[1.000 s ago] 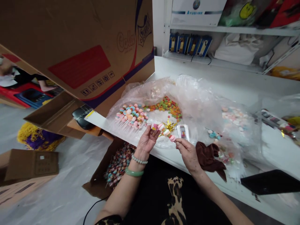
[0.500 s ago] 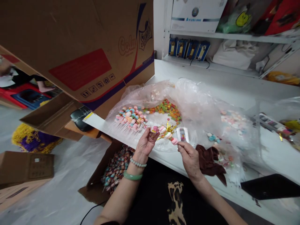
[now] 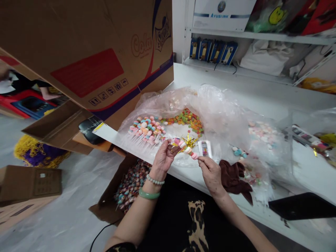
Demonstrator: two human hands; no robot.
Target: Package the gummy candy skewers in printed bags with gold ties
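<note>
My right hand [image 3: 210, 174] is closed on the lower end of a candy skewer [image 3: 188, 149], threaded with pink, white and green soft sweets. At its other end, my left hand [image 3: 165, 157] pinches a small pink and yellow piece [image 3: 175, 141], whose exact kind is unclear. Gold tinsel strips [image 3: 190, 141] lie just behind the skewer. A small white printed packet [image 3: 204, 148] is close to my right fingers. To the left of my hands, finished-looking candy skewers [image 3: 147, 128] are piled with their white sticks pointing toward me.
Colourful ring sweets [image 3: 190, 119] lie on clear plastic bags [image 3: 220, 108]. A large cardboard box [image 3: 105, 52] stands at left. Below the table edge, an open carton [image 3: 110, 203] holds many wrapped pieces. Brown cloth [image 3: 232, 176] and a black tablet-like slab [image 3: 301, 206] are at right.
The pink and yellow piece in my left fingers now sits closer against the skewer's end. Both hands stay nearly in place; the view has shifted slightly.
</note>
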